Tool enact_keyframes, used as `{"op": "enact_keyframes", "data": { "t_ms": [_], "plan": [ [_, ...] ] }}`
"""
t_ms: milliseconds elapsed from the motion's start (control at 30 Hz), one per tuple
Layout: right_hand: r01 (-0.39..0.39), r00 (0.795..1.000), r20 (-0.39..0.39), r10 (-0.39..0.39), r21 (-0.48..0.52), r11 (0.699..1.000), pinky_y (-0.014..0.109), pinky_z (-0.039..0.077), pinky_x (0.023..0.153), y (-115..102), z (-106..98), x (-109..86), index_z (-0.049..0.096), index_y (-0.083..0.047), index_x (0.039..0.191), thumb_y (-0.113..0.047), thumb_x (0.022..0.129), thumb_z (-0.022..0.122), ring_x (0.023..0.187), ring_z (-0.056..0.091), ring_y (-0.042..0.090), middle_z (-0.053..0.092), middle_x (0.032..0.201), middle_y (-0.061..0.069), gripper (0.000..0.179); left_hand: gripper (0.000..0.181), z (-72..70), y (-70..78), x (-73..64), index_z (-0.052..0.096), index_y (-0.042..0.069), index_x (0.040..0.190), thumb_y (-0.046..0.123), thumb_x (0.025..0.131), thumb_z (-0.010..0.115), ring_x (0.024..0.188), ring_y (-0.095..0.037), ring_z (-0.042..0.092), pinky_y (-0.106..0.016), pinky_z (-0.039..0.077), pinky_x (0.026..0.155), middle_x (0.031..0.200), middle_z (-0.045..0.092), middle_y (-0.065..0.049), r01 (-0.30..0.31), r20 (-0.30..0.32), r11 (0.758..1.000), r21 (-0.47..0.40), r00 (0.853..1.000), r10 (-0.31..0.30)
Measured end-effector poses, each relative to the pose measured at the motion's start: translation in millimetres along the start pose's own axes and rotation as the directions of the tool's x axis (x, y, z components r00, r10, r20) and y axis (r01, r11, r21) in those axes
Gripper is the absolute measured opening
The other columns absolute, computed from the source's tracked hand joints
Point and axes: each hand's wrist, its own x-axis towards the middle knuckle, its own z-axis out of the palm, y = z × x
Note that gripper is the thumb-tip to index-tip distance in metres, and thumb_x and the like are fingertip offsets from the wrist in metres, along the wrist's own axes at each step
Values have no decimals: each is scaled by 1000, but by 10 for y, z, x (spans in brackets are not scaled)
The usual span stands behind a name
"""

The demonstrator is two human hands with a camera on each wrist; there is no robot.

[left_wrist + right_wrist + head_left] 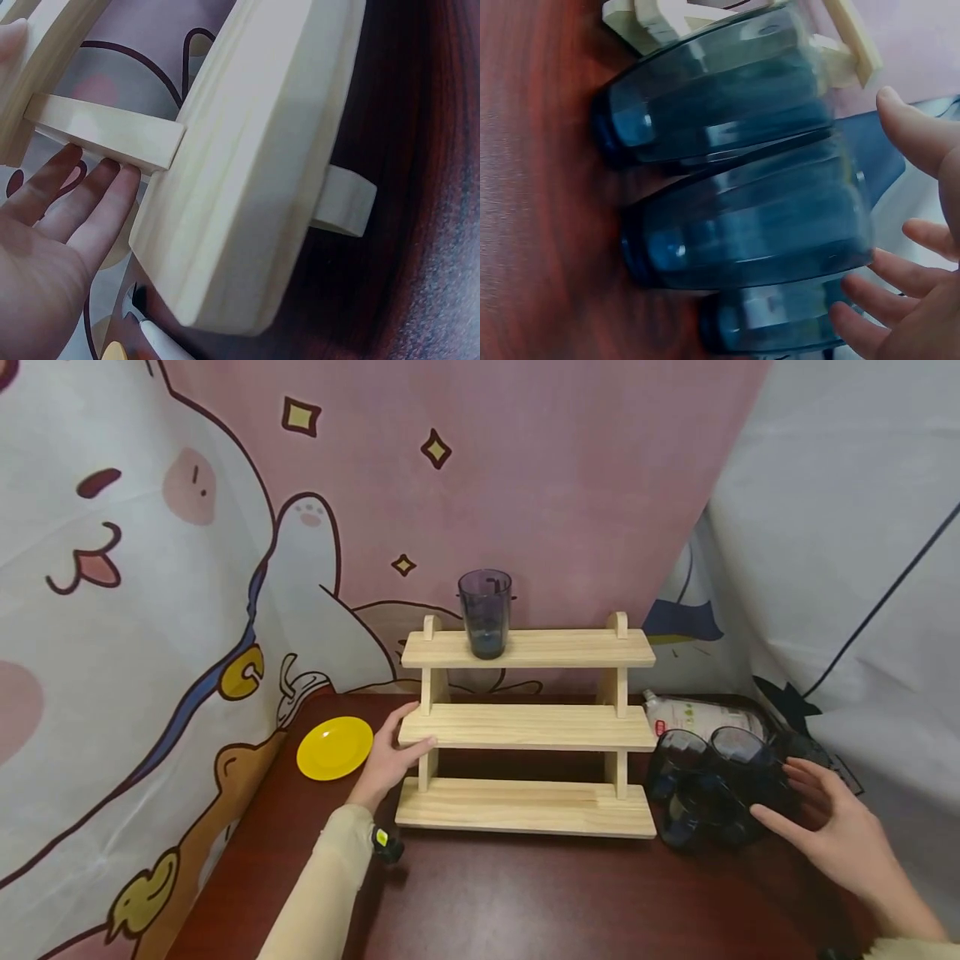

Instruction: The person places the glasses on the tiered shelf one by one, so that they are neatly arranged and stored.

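A three-tier wooden display shelf (525, 727) stands in the middle of the table, with one tinted glass tumbler (486, 614) upright on its top tier. My left hand (387, 758) grips the left end of the middle tier, thumb over the front edge. In the left wrist view its fingers (105, 217) lie against a wooden upright. To the right of the shelf, several dark blue glass tumblers (750, 225) stand close together. My right hand (840, 827) is beside them, thumb and fingers spread apart, fingertips right at a rim in the right wrist view.
A yellow plate (334, 748) lies left of the shelf. Behind the tumblers lies a white spouted pouch (708, 717). Printed cloth (562, 485) hangs behind and at both sides of the dark red table (525, 893).
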Motion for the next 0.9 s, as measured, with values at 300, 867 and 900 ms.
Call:
{"op": "enact_keyframes", "data": {
  "t_ms": [300,867,900],
  "plan": [
    [-26,998,64,21,70,997,1,35,66,169,151,-20,16,2,165,-37,90,86,121,49,63,41,151,43,110,74,1,-1,-1,48,38,154,28,91,85,104,-29,68,-41,60,87,140,58,-17,13,-6,1000,-5,1000,-13],
    [-53,999,24,49,190,980,1,40,75,326,404,-11,25,-2,163,-31,89,87,98,38,-27,52,141,36,101,75,10,-12,11,46,36,156,29,92,85,110,-33,67,-45,60,89,147,55,-14,3,-5,1000,12,1000,-3],
    [-52,999,21,49,195,979,2,42,74,336,410,-9,27,-1,162,-30,89,88,97,40,-27,53,139,35,99,75,12,-13,10,46,36,156,30,92,85,110,-33,67,-45,60,90,148,54,-14,5,-3,1000,10,1000,-5]
  ]
}}
